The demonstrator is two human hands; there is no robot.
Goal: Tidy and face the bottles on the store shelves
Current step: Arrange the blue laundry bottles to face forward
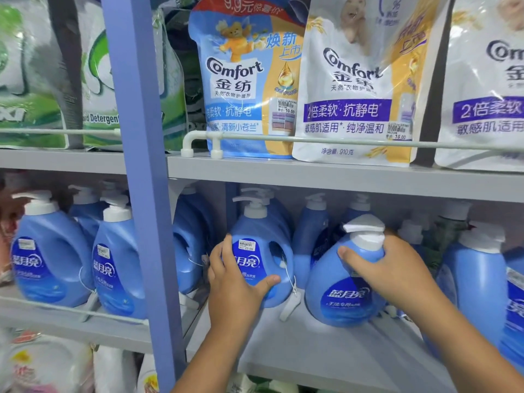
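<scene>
Blue detergent bottles with white pump caps fill the middle shelf [283,344]. My left hand [235,282] wraps the lower front of an upright blue bottle [266,236] whose label and price sticker face out. My right hand [394,270] clasps the neck and shoulder of a second blue bottle [340,299], which leans to the left with its white cap [365,231] tipped. More blue bottles stand behind them and to the right [479,282].
A blue upright post [141,165] splits the shelving; two blue pump bottles [48,259] stand left of it behind a wire rail. Comfort softener pouches [249,80] and green detergent bags [31,80] line the upper shelf behind a white rail [340,140]. White packages sit below.
</scene>
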